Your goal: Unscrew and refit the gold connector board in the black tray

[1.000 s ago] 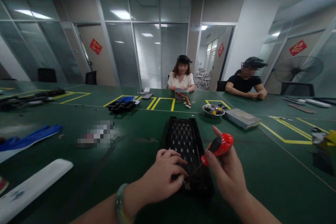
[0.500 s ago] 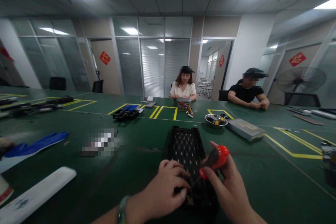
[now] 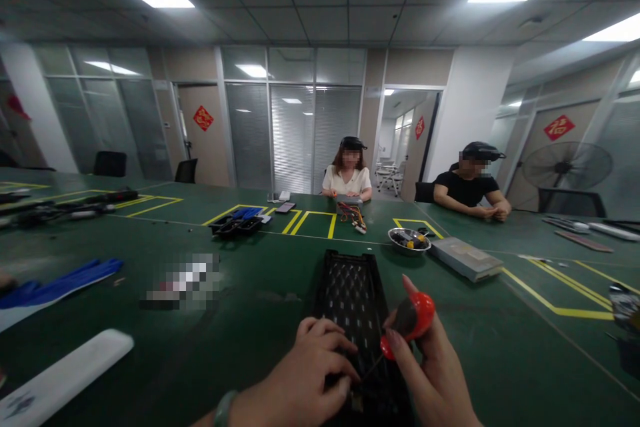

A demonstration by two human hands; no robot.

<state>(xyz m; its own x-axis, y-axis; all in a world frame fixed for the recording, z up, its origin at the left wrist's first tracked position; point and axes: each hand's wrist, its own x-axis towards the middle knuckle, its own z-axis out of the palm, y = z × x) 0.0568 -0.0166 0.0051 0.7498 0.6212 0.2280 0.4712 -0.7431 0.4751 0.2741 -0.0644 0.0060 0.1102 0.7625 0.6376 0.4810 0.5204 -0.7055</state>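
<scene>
A black tray-like frame (image 3: pixel 350 287) with rows of small slots lies on the green table, running away from me. In my right hand (image 3: pixel 437 363) is a screwdriver (image 3: pixel 417 317) with a red and black handle, its thin shaft slanting down left into the near part of the frame. My left hand (image 3: pixel 310 373) rests on the frame's near left side, fingers bent and close together at the screwdriver's tip. Whatever the left fingertips pinch there is too small and dark to make out.
A metal bowl (image 3: pixel 409 241) of small parts and a grey box (image 3: pixel 467 259) stand beyond the frame. Left lie blue gloves (image 3: pixel 65 283) and a white long object (image 3: pixel 70 373). A black tray (image 3: pixel 240 223) and wires (image 3: pixel 353 213) are farther off. Two people sit opposite.
The view has tilted up slightly, so the table and objects sit lower in the picture. My right index finger is raised more from the screwdriver handle; both hands stay at the frame.
</scene>
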